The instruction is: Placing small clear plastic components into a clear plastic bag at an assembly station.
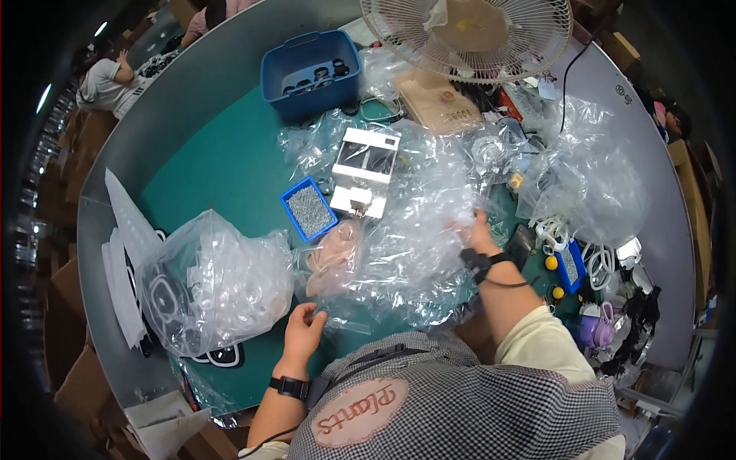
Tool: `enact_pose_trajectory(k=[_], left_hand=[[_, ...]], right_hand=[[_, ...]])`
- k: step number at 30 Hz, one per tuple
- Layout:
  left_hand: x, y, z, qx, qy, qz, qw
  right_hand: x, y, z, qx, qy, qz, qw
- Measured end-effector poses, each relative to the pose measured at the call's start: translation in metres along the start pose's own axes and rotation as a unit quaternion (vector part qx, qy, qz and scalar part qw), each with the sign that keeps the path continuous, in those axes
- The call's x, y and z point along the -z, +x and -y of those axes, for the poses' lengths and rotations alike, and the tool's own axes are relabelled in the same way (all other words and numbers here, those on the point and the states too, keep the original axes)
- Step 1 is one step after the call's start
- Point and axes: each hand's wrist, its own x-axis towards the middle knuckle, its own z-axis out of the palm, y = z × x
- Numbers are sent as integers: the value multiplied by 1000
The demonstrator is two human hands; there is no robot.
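My right hand is at the right side of a large, crumpled clear plastic bag. Its fingers close on the film, which partly veils their tips. Nearer the front edge, my left hand hovers with loosely bent fingers, thumb apart and nothing held. Just beyond it lies a pinkish, flattened piece, partly under the film. A bulging clear bag of whitish pieces sits to its left. Beyond the pink piece are a blue tray of small grey bits and a white-and-metal device.
A blue basket with black round parts stands at the back. A caged fan hangs over the far edge. More clear bags, a second blue tray and a purple bottle crowd the right. A curved grey wall rims the green table.
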Motion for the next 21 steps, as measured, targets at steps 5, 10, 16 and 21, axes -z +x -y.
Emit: enact_pose_trajectory(k=[5,10,16,21], left_hand=[[5,-7,5,28,-19,-15,999],[6,-7,1,45,-31,-4,998],[13,-6,-4,26,-30,6,999],[11,-3,1,5,26,5,1000]], right_hand=[[-35,-23,7,8,214,-38,976],[8,-41,1,3,228,5,974],[89,-78,1,130,308,-83,939],[130,-121,-15,285,168,-89,939]])
